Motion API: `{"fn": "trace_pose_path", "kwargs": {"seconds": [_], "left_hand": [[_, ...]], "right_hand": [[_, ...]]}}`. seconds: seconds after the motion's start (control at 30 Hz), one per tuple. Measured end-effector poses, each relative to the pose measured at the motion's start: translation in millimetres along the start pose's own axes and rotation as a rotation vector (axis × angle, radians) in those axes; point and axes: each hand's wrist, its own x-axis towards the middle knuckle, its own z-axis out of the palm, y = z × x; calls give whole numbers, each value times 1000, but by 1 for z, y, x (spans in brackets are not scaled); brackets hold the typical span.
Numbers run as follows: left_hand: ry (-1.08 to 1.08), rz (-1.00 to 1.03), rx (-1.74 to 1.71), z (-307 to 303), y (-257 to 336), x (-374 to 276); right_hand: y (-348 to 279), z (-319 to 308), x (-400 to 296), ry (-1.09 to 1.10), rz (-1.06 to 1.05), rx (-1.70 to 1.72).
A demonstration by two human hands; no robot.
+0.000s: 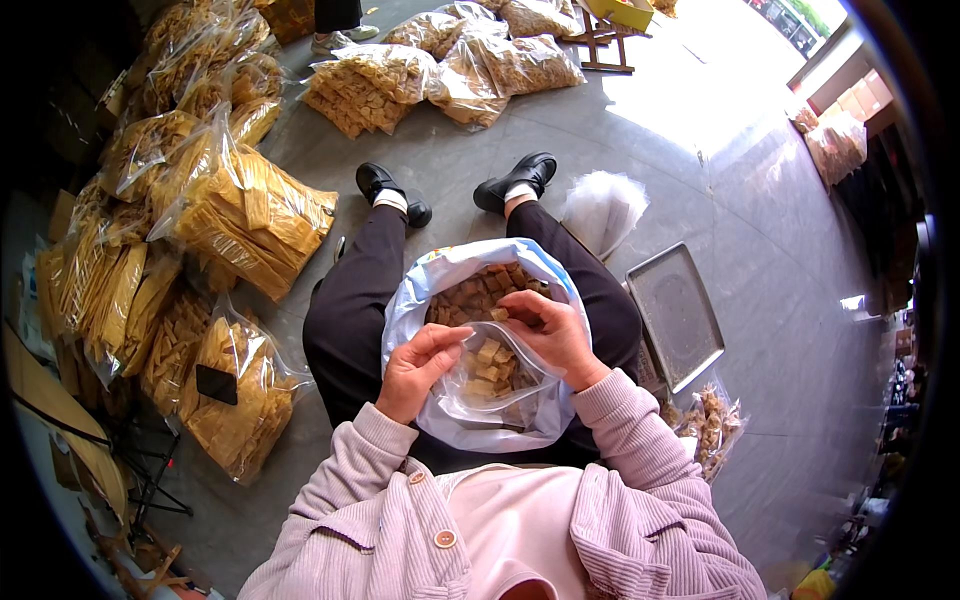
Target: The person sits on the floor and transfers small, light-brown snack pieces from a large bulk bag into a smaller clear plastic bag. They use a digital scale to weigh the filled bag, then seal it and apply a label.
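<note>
Between my legs stands a white woven sack (405, 300) with its rim rolled outward, holding many brown cubes (480, 292). Over its near half is a small clear plastic bag (457, 401) with paler tan cubes (491, 364) inside. My left hand (420, 371) pinches the left edge of the bag's mouth between thumb and forefinger. My right hand (551, 334) has a single tan cube (499, 314) at its fingertips, just above the bag's opening. The right hand's lower fingers lie against the bag's edge, partly hidden.
Large clear bags of yellow dried sheets (255, 217) crowd the left, one bearing a black phone (217, 384). On my right lie a metal tray (675, 315), a stack of clear plastic bags (604, 206) and a filled bag (709, 424). More filled bags (450, 67) and a person's shoes (334, 41) are ahead.
</note>
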Motion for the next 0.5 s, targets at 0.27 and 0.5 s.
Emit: {"fn": "trace_pose_path", "kwargs": {"seconds": [0.27, 0.5], "left_hand": [[-8, 91, 158, 5, 5, -5], [2, 79, 162, 4, 6, -6]], "right_hand": [[-2, 0, -4, -332, -67, -565], [3, -3, -2, -231, -100, -503]]}}
